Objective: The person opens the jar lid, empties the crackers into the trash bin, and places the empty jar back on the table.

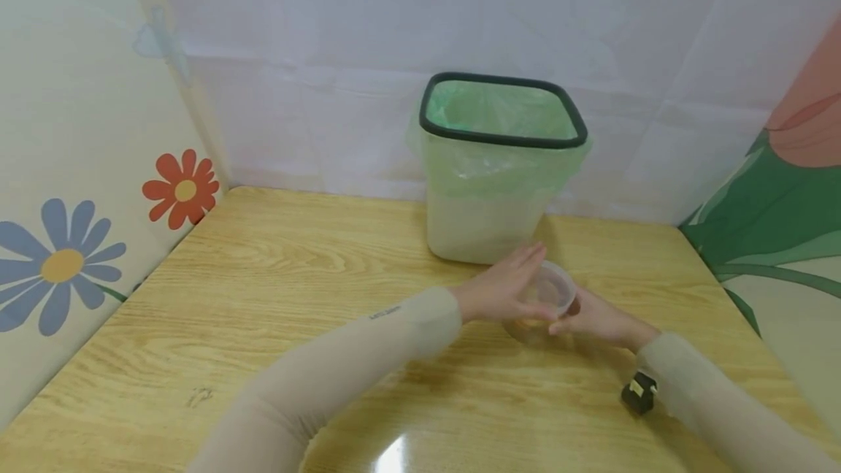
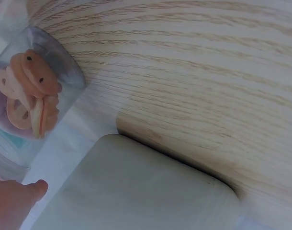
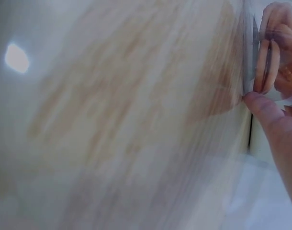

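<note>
A clear plastic jar (image 1: pixel 555 286) with a round, pale rim stands on the table in front of the bin. Through its wall in the left wrist view, several orange-pink pieces with holes (image 2: pixel 35 79) show, piled together. My right hand (image 1: pixel 601 320) grips the jar from its right side, the thumb (image 3: pixel 266 111) against the wall. On the other side, my left hand (image 1: pixel 502 289) reaches across the jar's left part near the rim, fingers straight. In the left wrist view a fingertip (image 2: pixel 37 190) appears apart from the jar. Whether a lid covers the jar, I cannot tell.
Just behind the jar stands a pale waste bin (image 1: pixel 482 221) with a dark rim and a green liner bag (image 1: pixel 499 166). A wood-grain table (image 1: pixel 296 261) lies beneath everything. Behind it hangs a white cloth (image 1: pixel 315 79); a small black device (image 1: pixel 639 393) sits at the right wrist.
</note>
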A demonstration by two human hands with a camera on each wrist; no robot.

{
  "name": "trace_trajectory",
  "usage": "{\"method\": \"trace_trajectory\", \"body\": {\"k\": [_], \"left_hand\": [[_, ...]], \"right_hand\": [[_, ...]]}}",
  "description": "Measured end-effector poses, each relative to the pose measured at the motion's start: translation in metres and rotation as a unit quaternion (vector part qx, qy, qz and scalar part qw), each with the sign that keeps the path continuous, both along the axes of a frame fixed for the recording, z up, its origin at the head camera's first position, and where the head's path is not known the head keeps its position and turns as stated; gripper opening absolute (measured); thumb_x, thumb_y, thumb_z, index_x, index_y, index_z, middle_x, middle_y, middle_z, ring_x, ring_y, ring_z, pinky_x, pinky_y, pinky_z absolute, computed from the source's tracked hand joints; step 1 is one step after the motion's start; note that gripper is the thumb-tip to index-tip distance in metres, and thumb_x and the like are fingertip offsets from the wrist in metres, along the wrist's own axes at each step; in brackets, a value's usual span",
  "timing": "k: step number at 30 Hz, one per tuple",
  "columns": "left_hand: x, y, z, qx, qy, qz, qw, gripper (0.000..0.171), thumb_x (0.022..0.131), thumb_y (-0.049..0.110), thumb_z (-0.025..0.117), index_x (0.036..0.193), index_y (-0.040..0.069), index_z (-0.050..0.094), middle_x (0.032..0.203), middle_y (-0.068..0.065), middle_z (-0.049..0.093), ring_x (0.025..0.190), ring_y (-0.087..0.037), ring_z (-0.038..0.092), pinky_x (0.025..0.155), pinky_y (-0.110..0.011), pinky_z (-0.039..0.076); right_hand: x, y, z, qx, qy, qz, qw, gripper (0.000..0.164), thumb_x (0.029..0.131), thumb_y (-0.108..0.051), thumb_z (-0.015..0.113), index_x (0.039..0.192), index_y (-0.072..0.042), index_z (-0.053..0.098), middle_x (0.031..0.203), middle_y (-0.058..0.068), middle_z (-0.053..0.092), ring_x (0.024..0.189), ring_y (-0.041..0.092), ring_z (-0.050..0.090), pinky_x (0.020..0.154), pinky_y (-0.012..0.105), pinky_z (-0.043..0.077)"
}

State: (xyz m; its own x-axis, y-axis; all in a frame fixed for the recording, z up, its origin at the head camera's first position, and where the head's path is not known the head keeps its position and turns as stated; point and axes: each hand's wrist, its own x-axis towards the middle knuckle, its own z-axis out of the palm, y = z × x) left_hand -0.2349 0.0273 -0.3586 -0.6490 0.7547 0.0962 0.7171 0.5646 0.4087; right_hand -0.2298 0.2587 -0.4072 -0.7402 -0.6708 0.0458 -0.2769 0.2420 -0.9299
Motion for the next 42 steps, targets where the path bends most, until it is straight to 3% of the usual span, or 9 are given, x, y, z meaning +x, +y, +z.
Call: {"method": "trace_trajectory", "body": {"k": [1,5,8,11,14,17,20,27,42], "left_hand": [[0.0,0.0,0.0,-0.003,0.001,-0.001,1.0,0.1,0.09,0.052,0.063,0.153,-0.002,0.008,0.161,-0.015,0.003,0.147,-0.025,0.002,0.117,-0.03,0.002],[0.0,0.002,0.002,-0.007,-0.005,0.003,1.0,0.101,0.09,0.052,0.064,0.154,-0.002,0.007,0.161,-0.015,0.002,0.147,-0.024,0.0,0.116,-0.029,0.001],[0.001,0.004,0.003,-0.012,-0.017,0.013,0.9997,0.102,0.09,0.053,0.063,0.154,-0.001,0.005,0.161,-0.015,0.005,0.147,-0.025,0.003,0.117,-0.03,0.003],[0.002,0.005,0.002,-0.013,-0.032,0.024,0.9991,0.102,0.09,0.055,0.062,0.155,0.001,0.004,0.161,-0.014,0.009,0.147,-0.026,0.008,0.117,-0.031,0.005],[0.004,0.006,0.003,-0.014,-0.038,0.031,0.9987,0.102,0.09,0.055,0.061,0.154,0.0,0.006,0.16,-0.015,0.011,0.147,-0.027,0.011,0.117,-0.03,0.006],[0.006,0.007,0.003,-0.012,-0.033,0.037,0.9987,0.1,0.09,0.055,0.061,0.154,-0.003,0.008,0.16,-0.017,0.013,0.146,-0.027,0.014,0.117,-0.031,0.008],[0.008,0.009,0.001,-0.007,-0.027,0.045,0.9986,0.1,0.091,0.057,0.059,0.153,-0.003,0.01,0.159,-0.018,0.015,0.146,-0.027,0.016,0.118,-0.033,0.01],[0.013,0.011,-0.001,-0.006,-0.011,0.068,0.9976,0.099,0.091,0.059,0.057,0.153,-0.002,0.012,0.158,-0.018,0.019,0.145,-0.026,0.018,0.118,-0.036,0.014],[0.023,0.018,0.0,-0.014,0.066,0.107,0.9919,0.097,0.089,0.062,0.057,0.149,-0.009,0.025,0.151,-0.022,0.034,0.14,-0.028,0.032,0.115,-0.034,0.025]], "right_hand": [[0.0,0.0,0.0,0.0,-0.003,0.0,1.0,0.089,0.085,0.001,0.071,0.147,0.016,0.009,0.14,0.042,0.03,0.118,0.008,0.05,0.095,0.021,0.044],[0.0,-0.001,0.002,0.003,-0.007,0.001,1.0,0.089,0.086,0.0,0.071,0.147,0.016,0.007,0.141,0.043,0.028,0.126,0.038,0.043,0.094,0.022,0.044],[0.001,-0.001,0.003,0.004,-0.003,-0.001,1.0,0.088,0.086,0.001,0.07,0.146,0.017,0.008,0.141,0.043,0.029,0.124,0.052,0.037,0.094,0.022,0.045],[0.001,-0.001,0.004,0.005,-0.001,-0.001,1.0,0.087,0.086,0.001,0.07,0.146,0.017,0.009,0.14,0.043,0.029,0.124,0.045,0.041,0.094,0.023,0.045],[0.001,-0.001,0.003,0.004,-0.001,0.001,1.0,0.087,0.086,0.001,0.07,0.146,0.017,0.009,0.14,0.043,0.029,0.123,0.028,0.047,0.094,0.022,0.045],[0.002,-0.001,0.003,-0.001,0.001,0.005,1.0,0.085,0.086,0.002,0.07,0.145,0.018,0.011,0.14,0.044,0.03,0.12,0.011,0.049,0.095,0.022,0.044],[0.001,-0.001,0.002,-0.004,0.002,0.005,1.0,0.084,0.085,0.002,0.07,0.145,0.019,0.012,0.139,0.044,0.03,0.117,0.002,0.048,0.095,0.02,0.043],[0.002,-0.001,0.002,-0.004,0.005,-0.001,1.0,0.083,0.085,0.002,0.07,0.145,0.018,0.014,0.138,0.043,0.033,0.116,0.001,0.049,0.096,0.019,0.042],[0.002,0.0,0.002,0.014,-0.01,-0.01,1.0,0.086,0.086,-0.002,0.071,0.147,0.015,0.013,0.14,0.039,0.034,0.116,0.004,0.05,0.095,0.021,0.043]]}}
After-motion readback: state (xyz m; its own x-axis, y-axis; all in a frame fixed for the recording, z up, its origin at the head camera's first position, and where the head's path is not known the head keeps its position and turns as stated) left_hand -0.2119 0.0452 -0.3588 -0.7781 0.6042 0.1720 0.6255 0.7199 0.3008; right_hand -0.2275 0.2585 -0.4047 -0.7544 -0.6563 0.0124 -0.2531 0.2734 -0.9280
